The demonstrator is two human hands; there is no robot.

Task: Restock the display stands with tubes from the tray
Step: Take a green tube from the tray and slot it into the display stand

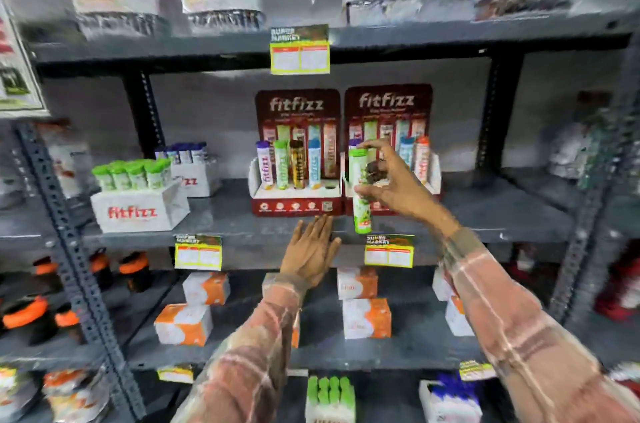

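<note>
Two red fitfizz display stands sit side by side on the middle shelf: the left stand (pixel 296 204) holds several upright tubes, and its rightmost slot shows as a dark hole. My right hand (pixel 391 180) is shut on a green-capped tube (pixel 360 194), held upright in front of the right stand (pixel 389 104). My left hand (pixel 310 249) is open, fingers spread, resting flat at the shelf's front edge below the left stand. A white fitfizz tray (pixel 138 211) with several green-capped tubes stands at the left of the same shelf.
A second white tray with purple-capped tubes (pixel 188 163) stands behind the first. Yellow price tags (pixel 197 253) hang on the shelf edges. Orange-and-white boxes (pixel 365 317) fill the shelf below. Dark metal uprights (pixel 498 111) frame the bay. Large fitfizz pouches line the top shelf.
</note>
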